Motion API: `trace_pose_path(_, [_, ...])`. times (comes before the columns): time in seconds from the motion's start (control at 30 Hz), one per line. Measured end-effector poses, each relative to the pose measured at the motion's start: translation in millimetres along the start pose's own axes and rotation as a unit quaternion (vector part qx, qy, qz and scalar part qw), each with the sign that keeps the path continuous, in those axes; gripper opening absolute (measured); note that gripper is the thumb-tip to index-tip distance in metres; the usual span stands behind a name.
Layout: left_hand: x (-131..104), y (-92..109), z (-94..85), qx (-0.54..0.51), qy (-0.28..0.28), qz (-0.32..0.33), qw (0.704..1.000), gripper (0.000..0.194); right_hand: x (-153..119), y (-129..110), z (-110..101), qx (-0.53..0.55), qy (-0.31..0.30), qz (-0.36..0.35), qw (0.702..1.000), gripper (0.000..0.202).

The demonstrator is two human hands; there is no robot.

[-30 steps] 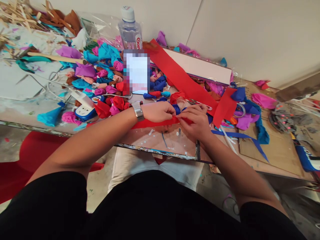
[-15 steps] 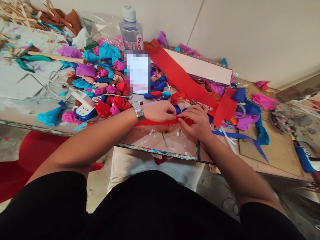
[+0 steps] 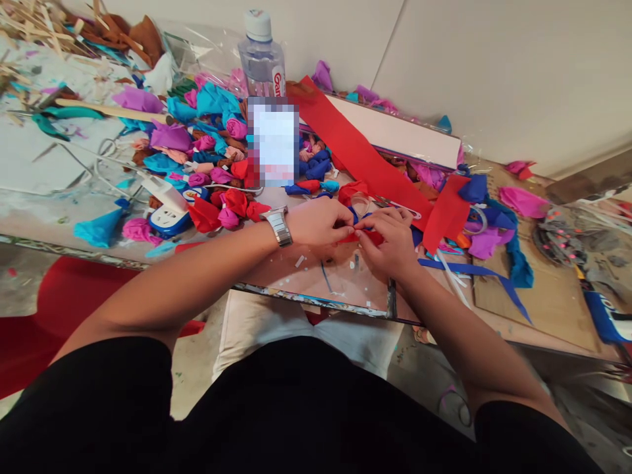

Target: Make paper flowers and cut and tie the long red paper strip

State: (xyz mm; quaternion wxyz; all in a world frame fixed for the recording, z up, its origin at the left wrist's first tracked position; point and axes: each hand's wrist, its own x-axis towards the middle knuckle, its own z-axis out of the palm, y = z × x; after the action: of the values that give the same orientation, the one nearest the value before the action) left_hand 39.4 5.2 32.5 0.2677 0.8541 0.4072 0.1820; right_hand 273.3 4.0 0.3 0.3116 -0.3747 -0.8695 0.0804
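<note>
The person's left hand (image 3: 320, 222) and right hand (image 3: 390, 234) are meeting over the near part of the worktop (image 3: 276, 271), their fingertips coming together just beside each other. Both are pinching a red strip (image 3: 372, 236): the left grip is closing thumb against curled fingers at one end of the visible piece, and the right grip is holding it between thumb and forefinger. The strip is sitting between the two hands, mostly hiding under them, and from here I'm not managing to tell whether it is touching the surface below. A metal watch (image 3: 280, 227) is circling the left wrist. Just beyond the hands, a wide red band (image 3: 365, 148) is slanting from near a clear bottle (image 3: 263, 62) down towards the right, with a shorter red piece (image 3: 447, 214) lying by its lower end. A phone (image 3: 274, 145) is standing in front of the bottle, its screen showing only as a blur. Left of it, bunched coloured scraps are crowding round a power strip (image 3: 168, 214), while a blue ribbon (image 3: 469, 268) is trailing off beyond the right hand
</note>
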Motion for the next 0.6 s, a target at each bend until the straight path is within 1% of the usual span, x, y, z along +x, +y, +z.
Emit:
trace_pose_path(0.13, [-2.7, 7.1, 5.3, 0.062, 0.047, -0.016, 0.997, 0.027, -0.5, 0.4, 0.4, -0.002, 0.003, 0.000, 1.000, 0.007])
trace_pose_path(0.23, [-2.7, 7.8, 9.2, 0.110, 0.063, -0.010, 0.992, 0.028, -0.8, 0.1, -0.1, -0.005, 0.003, 0.003, 1.000, 0.005])
trace_pose_path(0.37, [-2.0, 7.4, 11.1, 0.157, 0.063, 0.013, 0.985, 0.030, -0.3, -1.2, -1.3, 0.001, -0.015, 0.005, 1.000, 0.005])
trace_pose_path(0.47, [-2.0, 7.7, 10.9, 0.168, 0.053, 0.031, 0.984, 0.032, 0.2, -1.6, -1.2, 0.013, -0.029, 0.007, 0.999, 0.006])
trace_pose_path(0.6, [-2.3, 6.2, 11.1, 0.164, 0.055, 0.034, 0.984, 0.031, 0.7, -0.4, -0.4, 0.025, -0.012, 0.017, 0.999, 0.005])
